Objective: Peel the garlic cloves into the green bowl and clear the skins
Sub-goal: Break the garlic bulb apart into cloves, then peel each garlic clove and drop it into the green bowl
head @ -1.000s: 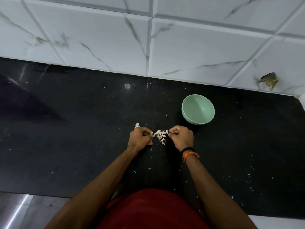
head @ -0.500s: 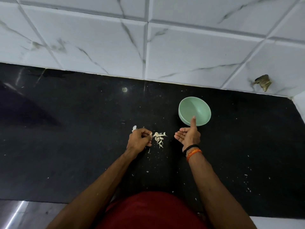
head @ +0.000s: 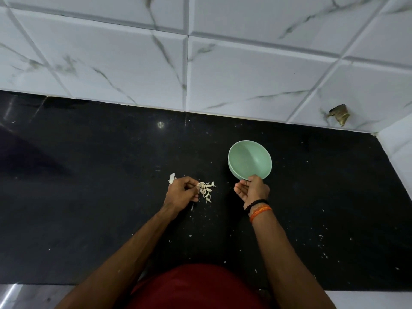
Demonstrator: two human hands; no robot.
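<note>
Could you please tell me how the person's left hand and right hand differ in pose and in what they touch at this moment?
The left hand is knuckles-up with fingers curled, pinching at the heap of pale garlic skins; the right hand is palm-up, gripping the near rim of the pale green round bowl. Only the right wrist wears black and orange bands. Both are over the black stone counter.

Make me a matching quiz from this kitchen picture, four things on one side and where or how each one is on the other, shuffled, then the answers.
1. bowl
2. left hand
3. garlic pile
4. wristbands

A. on the right wrist
B. tipped, right hand at its near rim
C. on the counter between the hands
D. fingers curled, beside the pile

Pairs: 1-B, 2-D, 3-C, 4-A
</note>
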